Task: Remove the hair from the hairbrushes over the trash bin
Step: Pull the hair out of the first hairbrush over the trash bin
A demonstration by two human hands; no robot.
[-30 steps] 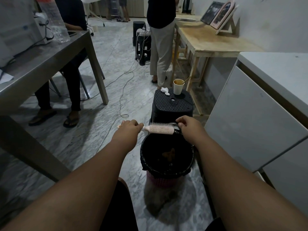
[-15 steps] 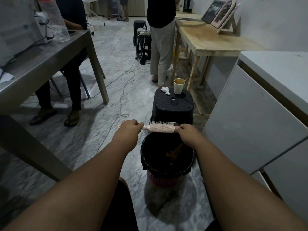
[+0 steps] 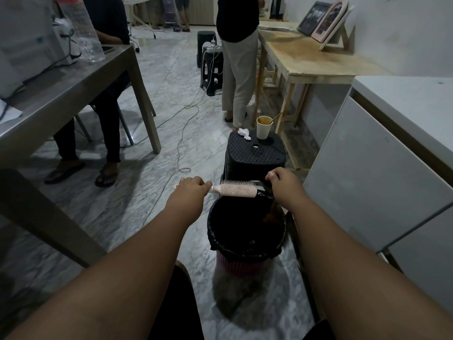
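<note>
The left hand (image 3: pixel 190 190) is clenched round the handle of a pink brush (image 3: pixel 237 190), the handle's end poking out past the knuckles. The brush lies level, bristles up, over the far rim of the bin (image 3: pixel 212 218). The right hand (image 3: pixel 282 184) sits just past the brush's tip with its fingers curled. A dark strip runs from the tip to that hand, but whether the fingers pinch anything cannot be told. Both forearms reach out over the bin from the near side.

The bin stands on the marble floor (image 3: pixel 152 192), pink-walled with a black liner folded over the rim. Something brown (image 3: pixel 269 214) lies inside, against the right wall.

Just behind the bin, close behind the brush, is a black stool (image 3: pixel 255 155). On it stand a paper cup (image 3: pixel 263 127) with a stick in it and, beside it, a crumpled tissue (image 3: pixel 244 133).

To the right a white cabinet (image 3: pixel 367 180) runs close alongside the right arm. To the left is a grey worktop (image 3: pixel 73 82) carrying a clear bottle (image 3: pixel 83 33); a seated person (image 3: pixel 107 77) has their legs under it. A cable (image 3: pixel 181 143) snakes over the floor between that worktop and the stool. Farther back a standing person (image 3: pixel 239 69) is next to a wooden worktop (image 3: pixel 306 57), where picture frames (image 3: pixel 326 20) lean on the wall.
</note>
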